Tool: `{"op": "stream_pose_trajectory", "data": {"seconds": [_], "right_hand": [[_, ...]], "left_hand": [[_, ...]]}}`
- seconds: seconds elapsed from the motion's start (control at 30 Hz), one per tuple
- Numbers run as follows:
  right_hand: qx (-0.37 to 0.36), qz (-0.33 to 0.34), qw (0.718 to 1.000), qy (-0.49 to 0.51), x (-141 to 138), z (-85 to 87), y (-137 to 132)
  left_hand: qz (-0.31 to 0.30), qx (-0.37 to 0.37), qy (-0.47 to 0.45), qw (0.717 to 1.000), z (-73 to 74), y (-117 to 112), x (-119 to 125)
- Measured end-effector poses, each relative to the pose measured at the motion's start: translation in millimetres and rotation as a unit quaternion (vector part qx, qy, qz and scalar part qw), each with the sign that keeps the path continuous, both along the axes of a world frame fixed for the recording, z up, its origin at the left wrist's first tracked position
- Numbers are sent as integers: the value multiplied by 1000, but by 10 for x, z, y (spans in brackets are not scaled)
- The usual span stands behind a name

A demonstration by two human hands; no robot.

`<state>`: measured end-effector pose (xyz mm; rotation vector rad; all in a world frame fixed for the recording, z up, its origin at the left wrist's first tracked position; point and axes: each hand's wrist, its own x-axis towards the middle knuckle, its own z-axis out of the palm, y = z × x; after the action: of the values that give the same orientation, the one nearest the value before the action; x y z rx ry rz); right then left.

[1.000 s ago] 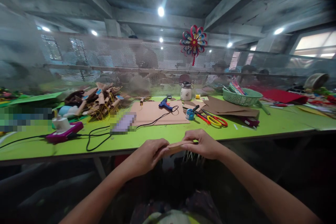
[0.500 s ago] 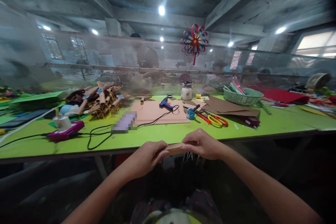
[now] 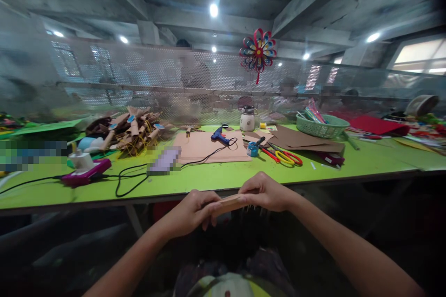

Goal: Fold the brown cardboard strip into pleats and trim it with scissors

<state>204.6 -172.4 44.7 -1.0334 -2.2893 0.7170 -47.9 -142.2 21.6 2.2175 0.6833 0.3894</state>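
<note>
A narrow brown cardboard strip (image 3: 228, 203) spans the gap between my hands, just in front of the table's near edge. My left hand (image 3: 194, 211) pinches its left end, thumb on top and some fingers below. At the other end, my right hand (image 3: 263, 191) is closed on it with thumb and bent fingers. Thin pale strands hang beneath my right hand; I cannot make out what they are. Beyond the hands lie brown card sheets (image 3: 205, 152) with a blue glue gun (image 3: 220, 136) on top.
On the green table (image 3: 209, 178) are scissors (image 3: 284, 157), a small blue jar (image 3: 252, 149), a pale flask (image 3: 247, 119) and a green basket (image 3: 322, 127). A pile of brown paper rolls (image 3: 134, 132) lies left, near a purple power strip (image 3: 87, 172) with trailing black cable. Mesh screen behind.
My left hand has slid slightly left and down along the strip, its fingers now more spread, and more of the strip shows. My right hand has shifted a little left.
</note>
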Motion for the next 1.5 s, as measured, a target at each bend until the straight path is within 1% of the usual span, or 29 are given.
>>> {"op": "stream_pose_trajectory", "data": {"seconds": [0.03, 0.07, 0.17, 0.2, 0.27, 0.33, 0.43, 0.53, 0.6, 0.67, 0.8, 0.9, 0.93, 1.0, 1.1, 1.17, 1.27, 1.37, 1.5], "right_hand": [[-4, -4, 1000, 1, -6, -6, 8], [-10, -9, 1000, 4, -11, -7, 14], [-27, -30, 999, 13, -35, 16, 11], [-32, -38, 999, 17, -46, 30, 4], [-35, -58, 997, 26, -61, 54, -17], [-39, -78, 995, 39, -56, 64, -39], [-56, -107, 990, 73, 10, 31, -62], [-94, -119, 981, 122, 102, -33, -76], [-118, -124, 975, 139, 139, -62, -80], [-118, -137, 974, 137, 144, -66, -74], [-96, -142, 976, 130, 94, -32, -19], [-109, -146, 973, 141, 51, -35, 38], [-115, -150, 971, 148, 40, -45, 53], [-130, -157, 964, 168, 25, -73, 75], [-163, -162, 953, 197, 16, -103, 82], [-174, -150, 949, 216, 16, -105, 76], [-158, -119, 943, 267, 24, -96, 65], [-153, -101, 932, 312, 21, -90, 50], [-164, -92, 931, 312, -16, -79, 19]], "left_hand": [[2, 7, 4, 1000, 15, 11, 2], [7, 37, 9, 999, 42, 14, 12], [28, 176, 20, 984, 162, -23, 101], [33, 209, 20, 977, 196, -42, 147], [44, 237, 6, 971, 233, -70, 241], [56, 233, -17, 971, 224, -72, 310], [64, 211, -41, 975, 170, -36, 334], [56, 190, -37, 979, 139, 1, 308], [50, 179, -16, 982, 151, 3, 304], [50, 186, 5, 981, 186, -22, 325], [62, 234, 16, 970, 254, -98, 434], [86, 249, 16, 964, 234, -102, 525], [93, 238, 12, 967, 212, -89, 548], [98, 186, -10, 978, 158, -50, 574], [90, 66, -65, 992, 79, 21, 568], [90, -19, -88, 992, 42, 66, 547], [93, -121, -127, 980, 19, 113, 516], [102, -164, -176, 965, 29, 117, 513], [126, -179, -191, 957, 40, 87, 544]]}}
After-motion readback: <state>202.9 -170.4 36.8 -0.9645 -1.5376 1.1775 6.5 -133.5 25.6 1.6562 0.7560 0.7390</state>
